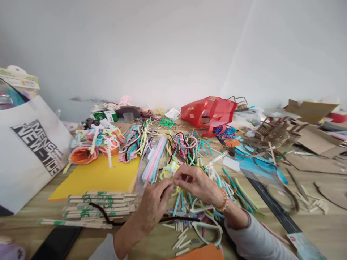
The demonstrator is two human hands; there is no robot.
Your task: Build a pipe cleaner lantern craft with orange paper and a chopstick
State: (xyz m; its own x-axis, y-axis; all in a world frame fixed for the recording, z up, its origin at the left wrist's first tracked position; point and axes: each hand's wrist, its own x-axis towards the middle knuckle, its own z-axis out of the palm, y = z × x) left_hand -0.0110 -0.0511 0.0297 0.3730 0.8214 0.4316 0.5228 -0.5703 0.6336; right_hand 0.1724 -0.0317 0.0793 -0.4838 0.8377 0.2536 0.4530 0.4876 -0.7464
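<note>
Close by, near the table's (151, 240) near edge, a black phone (57, 242) lies toward the left corner, and an orange sheet (207, 252) lies by the middle. Just past the sheet are short white sticks (181, 240) and a pale glasses frame (207, 233). A dark brown fuzzy stem (108, 220) runs left to right and goes under the left arm. Long sticks with green print (100, 207) lie flat to the left of that arm.

The left hand (155, 202) and the right hand (199, 184), which has a bead bracelet (224, 200) on its wrist, come together over the middle of the table. On each hand the thumb and finger are pinched narrow. The tips almost meet, and I can't tell what is between them. A yellow and white fuzzy piece (168, 169) is just past the fingertips, toward the far edge. The right fingers are nearer to it. Its yellow part bends round, so I can't tell which way is its long way.

Farther off, a bundle of pink, white and blue fuzzy stems (154, 160) points from the hands to the far edge. A yellow sheet (108, 177) lies left of it. A red bag (208, 112) sits near the far edge, by the wall.
</note>
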